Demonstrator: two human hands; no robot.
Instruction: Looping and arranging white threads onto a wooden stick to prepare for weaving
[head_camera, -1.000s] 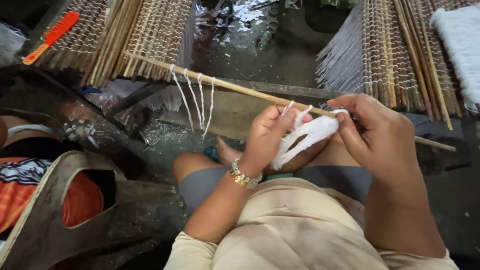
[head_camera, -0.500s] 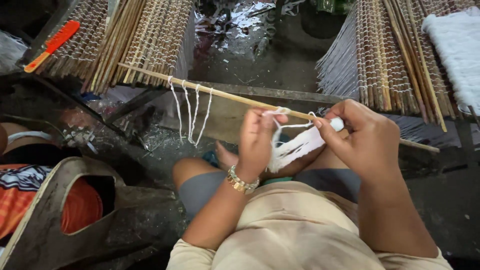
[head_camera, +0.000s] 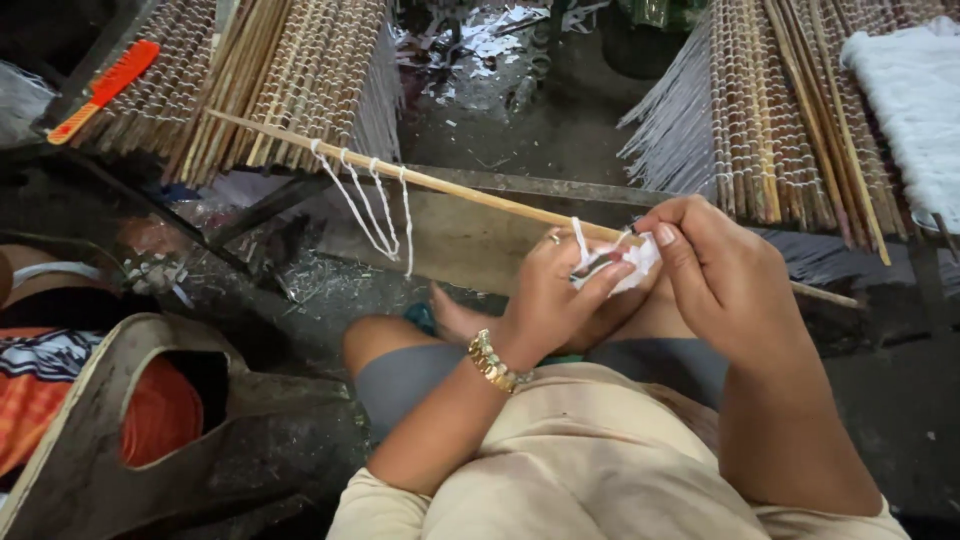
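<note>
there is one view only, from a camera worn on the person's head, so no second view shares the scene. it looks steeply down and forward over the person's own chest and lap, close to the left hand (head_camera: 555, 300) and right hand (head_camera: 725, 275) near mid-frame. farther ahead it takes in the dark ground and the bamboo mats (head_camera: 300, 80) along the top edge.

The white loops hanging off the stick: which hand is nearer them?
Left. The left hand sits closer along the stick to the white loops; the right hand is farther along.
</note>
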